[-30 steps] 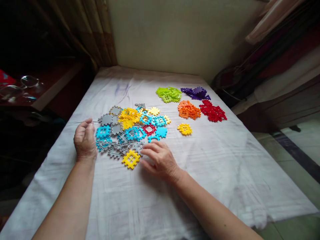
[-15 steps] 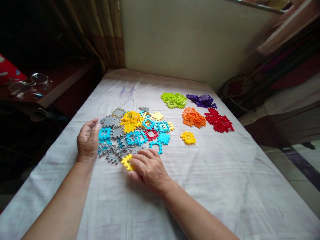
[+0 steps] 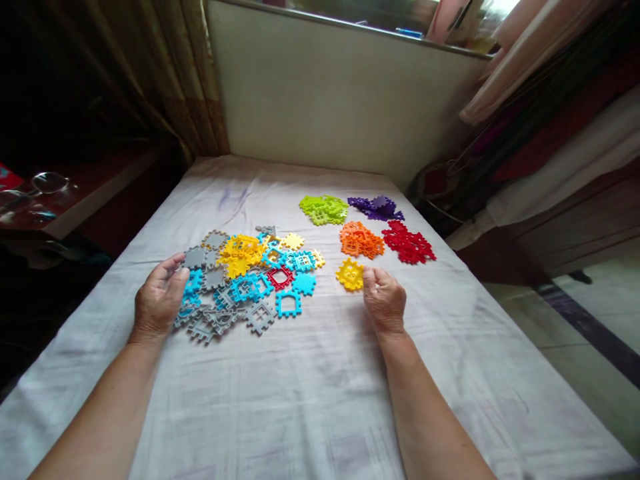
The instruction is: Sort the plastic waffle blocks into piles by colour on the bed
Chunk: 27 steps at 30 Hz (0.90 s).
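A mixed heap of flat interlocking plastic pieces [image 3: 245,280], grey, blue, yellow and one red, lies on the white sheet [image 3: 310,387]. My left hand [image 3: 157,300] rests on its edge at the heap's left side, fingers loosely curved and apart, touching grey and blue pieces and holding nothing. My right hand [image 3: 384,300] is curled, its fingertips pinched at the right edge of a small yellow pile [image 3: 349,274] right of the heap. Whether the topmost yellow piece is still gripped is hard to see.
Sorted piles lie further back: green [image 3: 324,209], purple [image 3: 375,207], orange [image 3: 361,240] and red [image 3: 407,243]. A cream wall panel [image 3: 340,100] stands behind. Curtains hang at the left. Spectacles [image 3: 35,190] lie on a dark side shelf. The sheet's right edge drops to the floor.
My right hand took the yellow piece from the heap's near edge and moved right with it to the yellow pile. My left hand stayed at the heap's left side.
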Motion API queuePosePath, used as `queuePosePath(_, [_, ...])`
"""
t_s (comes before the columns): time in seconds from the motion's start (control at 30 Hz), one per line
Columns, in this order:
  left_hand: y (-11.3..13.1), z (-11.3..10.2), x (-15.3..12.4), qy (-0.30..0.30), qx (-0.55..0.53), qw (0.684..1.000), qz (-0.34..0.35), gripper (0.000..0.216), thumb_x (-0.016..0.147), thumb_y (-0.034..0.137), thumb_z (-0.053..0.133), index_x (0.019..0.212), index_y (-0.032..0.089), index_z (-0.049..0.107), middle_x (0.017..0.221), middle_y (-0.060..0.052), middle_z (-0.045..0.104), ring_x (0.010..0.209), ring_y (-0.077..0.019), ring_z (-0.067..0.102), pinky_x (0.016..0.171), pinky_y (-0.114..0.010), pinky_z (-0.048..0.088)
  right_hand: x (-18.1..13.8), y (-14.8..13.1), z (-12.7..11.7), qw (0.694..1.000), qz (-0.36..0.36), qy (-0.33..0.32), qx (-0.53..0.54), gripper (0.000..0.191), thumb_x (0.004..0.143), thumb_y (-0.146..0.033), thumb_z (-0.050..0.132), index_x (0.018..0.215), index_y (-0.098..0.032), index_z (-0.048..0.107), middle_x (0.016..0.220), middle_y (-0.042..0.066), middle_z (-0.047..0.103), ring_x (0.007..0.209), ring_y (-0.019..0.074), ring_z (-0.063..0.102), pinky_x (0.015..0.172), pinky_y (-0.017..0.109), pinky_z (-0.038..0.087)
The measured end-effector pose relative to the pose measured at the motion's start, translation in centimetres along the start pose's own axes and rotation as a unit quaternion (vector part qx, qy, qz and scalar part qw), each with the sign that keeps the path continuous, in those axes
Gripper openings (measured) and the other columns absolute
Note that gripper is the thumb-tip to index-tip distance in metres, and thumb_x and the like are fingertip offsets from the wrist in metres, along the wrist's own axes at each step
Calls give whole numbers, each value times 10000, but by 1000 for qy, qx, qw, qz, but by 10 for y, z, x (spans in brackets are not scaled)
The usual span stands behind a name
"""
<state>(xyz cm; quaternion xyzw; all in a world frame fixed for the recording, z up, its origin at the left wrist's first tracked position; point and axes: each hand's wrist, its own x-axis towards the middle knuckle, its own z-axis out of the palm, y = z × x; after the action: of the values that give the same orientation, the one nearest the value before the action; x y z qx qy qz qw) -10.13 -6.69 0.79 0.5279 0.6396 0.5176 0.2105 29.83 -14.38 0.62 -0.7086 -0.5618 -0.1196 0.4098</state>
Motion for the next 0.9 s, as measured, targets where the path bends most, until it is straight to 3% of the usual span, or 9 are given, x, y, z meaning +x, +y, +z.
queuePosePath(0.13, [4,2,0,7,-12,1000,-5,473,740,438,645,1143,198,705,1177,-101,728,1130,-272,670,1076,-457,478,2,31,-6,1000,-9,-6,-17,369,997,-437,420,810,-259,684,801,91,676,829,284,613,805,453,473])
queuePosePath(0.27, [2,3,0,11,-18,1000,-9,489,723,444,653,1136,190,711,1165,-107,733,1123,-275,673,1066,-457,489,2,8,7,999,-37,7,-31,349,993,-440,445,1117,-226,692,1170,147,706,1095,325,586,939,497,439])
queuePosePath(0.4, [-1,2,2,15,-24,1000,0,477,736,438,651,1135,183,709,1182,-107,730,1124,-264,673,1074,-446,483,7,-43,38,986,-106,-128,-11,347,963,-377,536,1255,-223,646,1331,140,647,1261,304,533,1048,486,394])
queuePosePath(0.53, [-4,2,2,13,-36,999,-4,487,731,456,651,1129,179,704,1192,-106,728,1143,-269,664,1100,-462,455,3,-80,57,958,-117,-260,-42,420,953,-437,565,1317,-235,623,1467,158,547,1388,343,428,1118,586,298])
queuePosePath(0.7, [-8,4,2,-2,-29,1000,-2,527,756,478,632,1181,173,692,1224,-112,714,1164,-259,655,1112,-442,444,-21,-101,44,939,-146,-311,-15,380,971,-460,538,1291,-288,647,1509,103,516,1422,308,396,1167,561,220])
queuePosePath(0.8, [-10,3,2,-4,-22,1000,2,523,769,484,632,1189,178,692,1239,-109,709,1167,-254,654,1109,-434,448,-33,-106,34,928,-180,-324,33,354,965,-438,553,1272,-297,659,1461,81,570,1373,277,461,1151,504,281])
queuePosePath(0.9, [-12,3,2,-7,-24,1000,5,517,774,481,636,1192,182,689,1243,-105,707,1162,-250,656,1108,-433,450,-22,-103,35,928,-184,-316,66,333,988,-354,506,1270,-272,664,1384,72,637,1284,226,544,1095,407,373])
